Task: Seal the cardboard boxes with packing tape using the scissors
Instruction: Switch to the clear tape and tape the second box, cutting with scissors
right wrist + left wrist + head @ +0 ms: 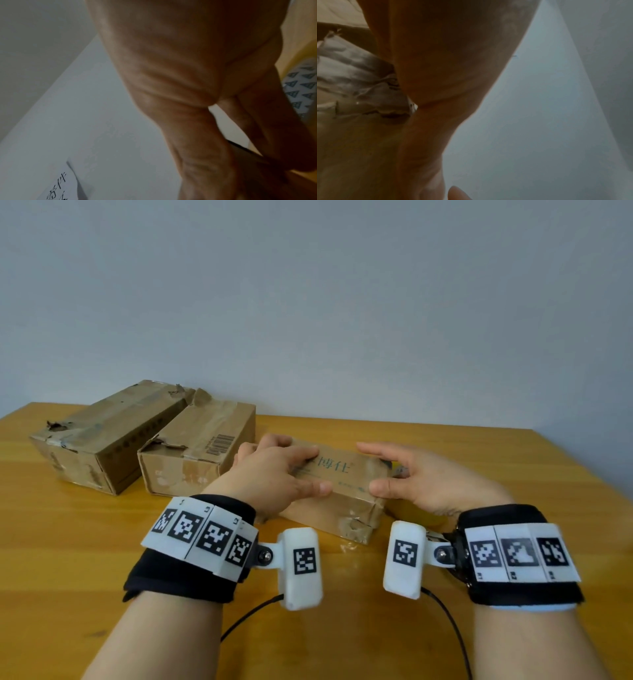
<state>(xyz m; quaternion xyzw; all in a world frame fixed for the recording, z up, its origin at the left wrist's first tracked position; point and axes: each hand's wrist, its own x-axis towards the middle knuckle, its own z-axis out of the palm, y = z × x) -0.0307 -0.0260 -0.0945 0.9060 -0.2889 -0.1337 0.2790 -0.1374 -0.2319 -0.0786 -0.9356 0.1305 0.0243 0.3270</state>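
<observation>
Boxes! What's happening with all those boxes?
A person is working on the front box on the table. Their left hand holds its left end, and the right hand, fingers straight, rests at its right end. The left box and middle box sit beside it, untouched. I can't clearly see tape or scissors.

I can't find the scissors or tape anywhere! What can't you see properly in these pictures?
Scissors: nowhere clear; head view, right hand and near box hide what lies behind.
Yellow thing, maybe tape: right wrist view, cut off by the edge, blurred.
Box's print: head view, left hand covers part.
Left wrist view: palm fills it, blurred.
</observation>
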